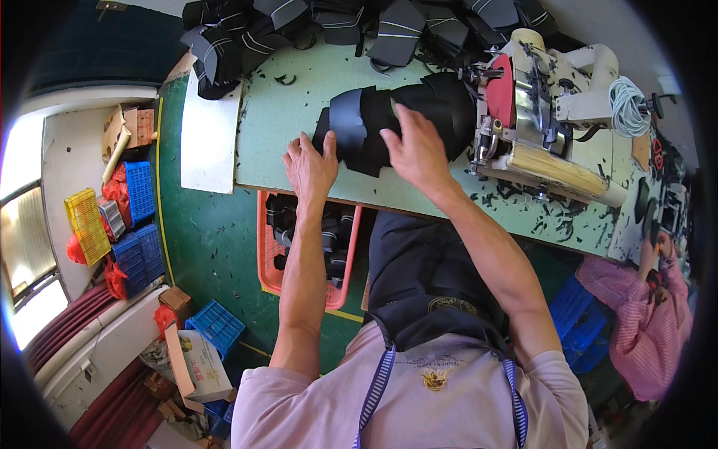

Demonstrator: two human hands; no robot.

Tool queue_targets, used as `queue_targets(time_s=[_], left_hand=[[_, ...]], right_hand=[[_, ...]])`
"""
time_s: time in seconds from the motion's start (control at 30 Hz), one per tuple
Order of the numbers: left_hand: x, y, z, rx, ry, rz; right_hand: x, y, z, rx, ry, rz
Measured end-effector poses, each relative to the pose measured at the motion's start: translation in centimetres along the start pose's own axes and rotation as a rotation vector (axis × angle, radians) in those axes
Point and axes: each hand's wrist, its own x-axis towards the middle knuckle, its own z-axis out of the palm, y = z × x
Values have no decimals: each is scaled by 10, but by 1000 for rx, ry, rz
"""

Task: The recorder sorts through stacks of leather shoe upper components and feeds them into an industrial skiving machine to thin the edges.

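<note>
A spread of overlapping black flat pieces, leather-like (344, 112), lies on the pale green worktable, left of a cream bench machine (516, 97) with a red guard. My left hand (310, 166) is at the left end of these pieces, thumb and fingers apart, fingertips on or close to their edge. Over the middle of the pieces is my right hand (420, 150), its thumb and forefinger spread and the fingers a little blurred. I see nothing gripped in either hand. Whether the right fingertips touch the pieces cannot be made out.
Tied bundles of black pieces (396, 34) line the table's far edge. Dark scraps (516, 200) litter the area by the machine. Below the near edge stands a red basket (266, 254) with black pieces. Blue crates (140, 191) sit far left; a person in pink (643, 322) works at right.
</note>
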Motion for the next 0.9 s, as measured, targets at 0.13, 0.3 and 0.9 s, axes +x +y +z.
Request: queue_targets(time_s=[0.13,0.3,0.9], left_hand=[[1,10,6,-1,-119,16],[-2,33,1,-578,-284,-317],[-28,66,-56,-1331,-418,-421]], right_hand=[[-11,-13,38,-178,-119,-49],[-29,-20,56,103,-142,132],[-33,-18,-9,1020,-259,501]])
